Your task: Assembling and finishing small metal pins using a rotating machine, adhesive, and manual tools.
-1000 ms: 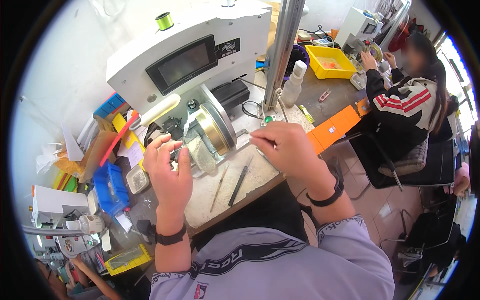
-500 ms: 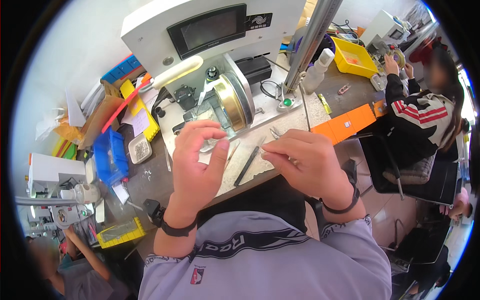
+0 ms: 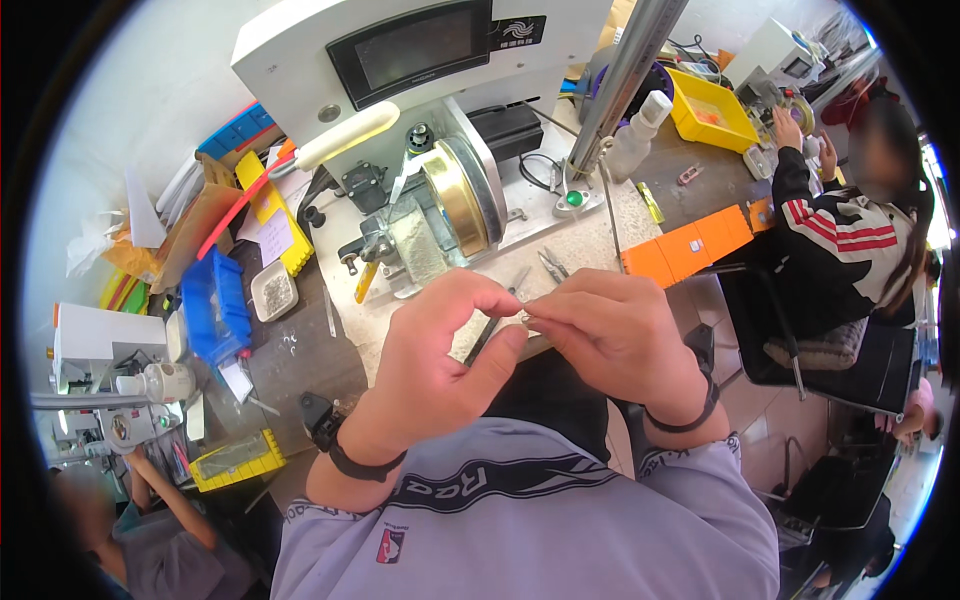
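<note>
Both my hands meet just above the front edge of the work board. My right hand [image 3: 625, 335] pinches something tiny between thumb and forefinger; it is too small to name. Close to that pinch, my left hand [image 3: 435, 365] curves inward, thumb and forefinger apart, with nothing visible between them. Under the left fingertips lies a slim black pen-like tool [image 3: 482, 338], partly covered. Small pliers [image 3: 552, 265] rest beyond my right hand. Ahead stands a white machine [image 3: 300, 60] with a dark screen [image 3: 415, 52] and a gold-rimmed wheel [image 3: 458, 197].
On the left are a blue bin [image 3: 215, 310], a white dish of small pieces [image 3: 273, 291] and yellow trays [image 3: 240, 460]. To the right stand a metal post [image 3: 622, 85], a clear bottle [image 3: 635, 140], orange trays [image 3: 690, 247] and a yellow bin [image 3: 712, 110]. Co-workers sit on both sides.
My left hand has moved right and toward me, up to the right fingertips, uncovering the front of the machine's wheel area. The right hand keeps its pinch in nearly the same place.
</note>
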Motion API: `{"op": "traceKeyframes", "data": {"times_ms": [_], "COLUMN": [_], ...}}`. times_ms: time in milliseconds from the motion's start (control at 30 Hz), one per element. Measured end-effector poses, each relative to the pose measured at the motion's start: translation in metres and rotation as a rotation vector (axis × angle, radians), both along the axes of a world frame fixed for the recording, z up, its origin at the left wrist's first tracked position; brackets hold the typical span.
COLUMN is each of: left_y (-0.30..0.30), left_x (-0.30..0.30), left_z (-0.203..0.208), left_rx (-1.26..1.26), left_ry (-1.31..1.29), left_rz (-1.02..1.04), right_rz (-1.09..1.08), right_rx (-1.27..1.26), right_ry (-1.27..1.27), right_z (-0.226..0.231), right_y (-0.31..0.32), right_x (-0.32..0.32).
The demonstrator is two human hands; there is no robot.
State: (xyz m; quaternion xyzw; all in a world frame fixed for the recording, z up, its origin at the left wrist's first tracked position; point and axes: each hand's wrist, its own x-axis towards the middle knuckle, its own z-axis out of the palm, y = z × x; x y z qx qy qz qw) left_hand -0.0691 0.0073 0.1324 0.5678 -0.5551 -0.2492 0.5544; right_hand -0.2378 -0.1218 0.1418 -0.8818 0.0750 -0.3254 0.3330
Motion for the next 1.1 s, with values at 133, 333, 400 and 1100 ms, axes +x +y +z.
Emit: {"op": "traceKeyframes", "data": {"times_ms": [133, 333, 400, 1100], "left_y": [-0.002, -0.002, -0.001, 0.0], "left_x": [0.0, 0.0, 0.0, 0.008], "left_z": [-0.002, -0.002, -0.002, -0.022], "left_rx": [-0.137, -0.127, -0.089, -0.162], "left_ry": [-0.236, -0.272, -0.244, -0.458], "left_rz": [0.0, 0.017, 0.008, 0.134], "right_rz": [0.007, 0.028, 0.028, -0.051], "right_rx": [-0.032, -0.058, -0.072, 0.208], "right_ry": [0.016, 0.017, 0.003, -0.031], "right_z": [-0.002, -0.003, -0.005, -0.014], "right_y": [-0.002, -0.004, -0.004, -0.026], "right_x": [-0.001, -0.001, -0.001, 0.006]}}
